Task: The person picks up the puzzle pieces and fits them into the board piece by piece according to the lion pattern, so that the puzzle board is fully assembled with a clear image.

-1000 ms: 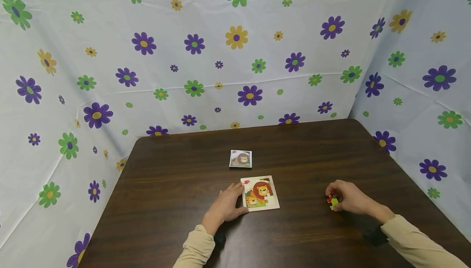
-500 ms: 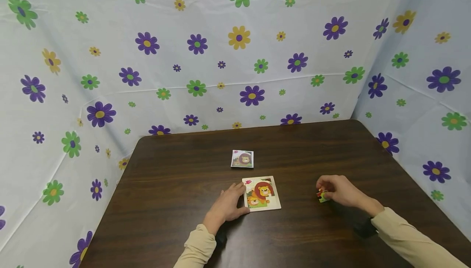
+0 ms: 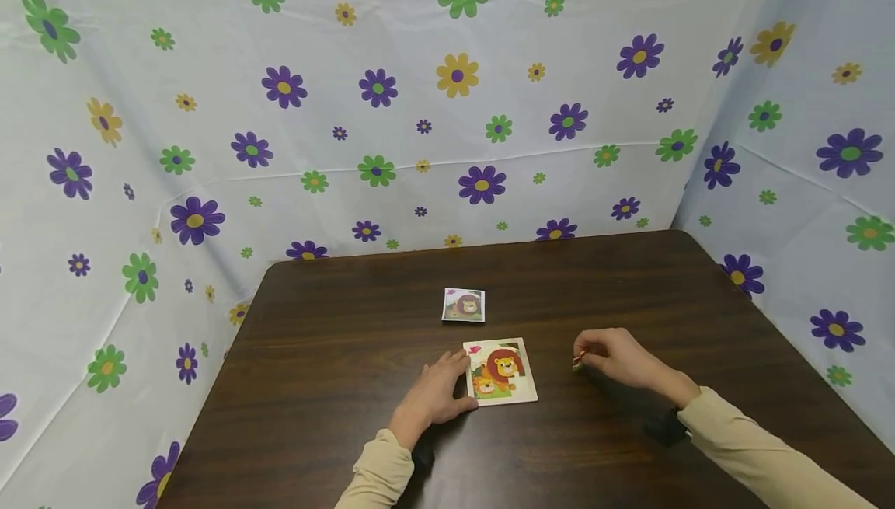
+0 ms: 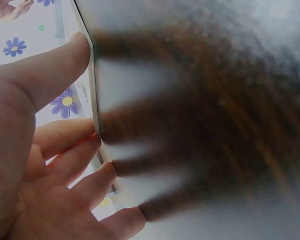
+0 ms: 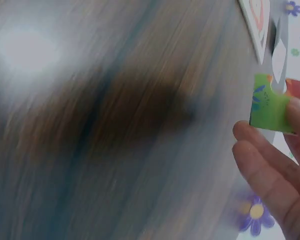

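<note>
A square wooden lion puzzle (image 3: 523,391) lies on the table, with a bare gap at its lower right. My left hand (image 3: 437,391) rests at the puzzle's left side, and the left wrist view shows its thumb and fingertips touching the board's edge (image 4: 94,85), fingers fairly straight. To the right of the board, my right hand (image 3: 621,357) pinches a puzzle piece just above the table. In the right wrist view this puzzle piece (image 5: 267,111) is green with blue marks and a red corner, notched at the top; finger and thumb cover part of it.
Behind the puzzle lies a small card (image 3: 464,305) printed with the same lion picture. All of this is on a dark wooden table (image 3: 336,385). White cloth (image 3: 412,43) with flowers hangs behind and along both sides.
My right hand has moved left toward the puzzle with the puzzle piece, which has turned to show mostly its edge in the head view. The left hand stays at the board.
</note>
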`<move>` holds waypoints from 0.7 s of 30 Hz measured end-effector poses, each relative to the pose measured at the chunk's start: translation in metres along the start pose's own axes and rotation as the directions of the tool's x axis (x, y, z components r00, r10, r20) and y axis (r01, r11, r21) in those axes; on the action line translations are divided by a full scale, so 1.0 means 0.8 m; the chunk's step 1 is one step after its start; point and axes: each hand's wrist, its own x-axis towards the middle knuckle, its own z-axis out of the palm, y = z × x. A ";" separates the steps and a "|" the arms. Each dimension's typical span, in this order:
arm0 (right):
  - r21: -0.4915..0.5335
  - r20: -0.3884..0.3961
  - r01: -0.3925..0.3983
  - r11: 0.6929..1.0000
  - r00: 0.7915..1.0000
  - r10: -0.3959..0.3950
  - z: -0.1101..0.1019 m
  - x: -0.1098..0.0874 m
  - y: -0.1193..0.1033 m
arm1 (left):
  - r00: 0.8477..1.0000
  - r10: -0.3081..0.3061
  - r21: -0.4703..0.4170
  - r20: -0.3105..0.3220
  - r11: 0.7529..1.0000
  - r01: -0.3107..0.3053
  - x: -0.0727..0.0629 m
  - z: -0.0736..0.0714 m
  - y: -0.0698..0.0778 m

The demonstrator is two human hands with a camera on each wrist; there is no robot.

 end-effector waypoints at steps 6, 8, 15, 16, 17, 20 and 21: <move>0.069 0.041 -0.064 0.996 0.997 0.061 0.020 0.020 -0.016 | 1.000 -0.002 0.006 0.000 1.000 0.002 -0.001 0.002 0.000; 0.088 0.058 -0.062 0.994 0.997 0.057 0.027 0.027 -0.021 | 1.000 -0.002 0.005 0.001 1.000 0.002 -0.001 0.002 0.000; 0.135 0.077 -0.090 0.987 0.994 0.080 0.053 0.047 -0.034 | 1.000 -0.009 -0.001 0.003 1.000 0.009 0.000 0.002 0.000; 0.142 0.076 -0.094 0.985 0.994 0.084 0.057 0.050 -0.036 | 1.000 -0.007 -0.002 0.001 1.000 0.007 0.000 0.002 0.000; 0.147 0.078 -0.104 0.984 0.993 0.093 0.061 0.051 -0.037 | 1.000 -0.006 -0.003 0.001 1.000 0.006 0.000 0.002 0.000; 0.166 0.068 -0.134 0.977 0.990 0.124 0.071 0.054 -0.042 | 1.000 0.000 0.003 -0.001 1.000 0.000 0.000 0.002 0.000; 0.169 0.061 -0.145 0.975 0.989 0.137 0.074 0.055 -0.044 | 1.000 0.003 0.004 -0.003 1.000 -0.003 0.000 0.002 0.000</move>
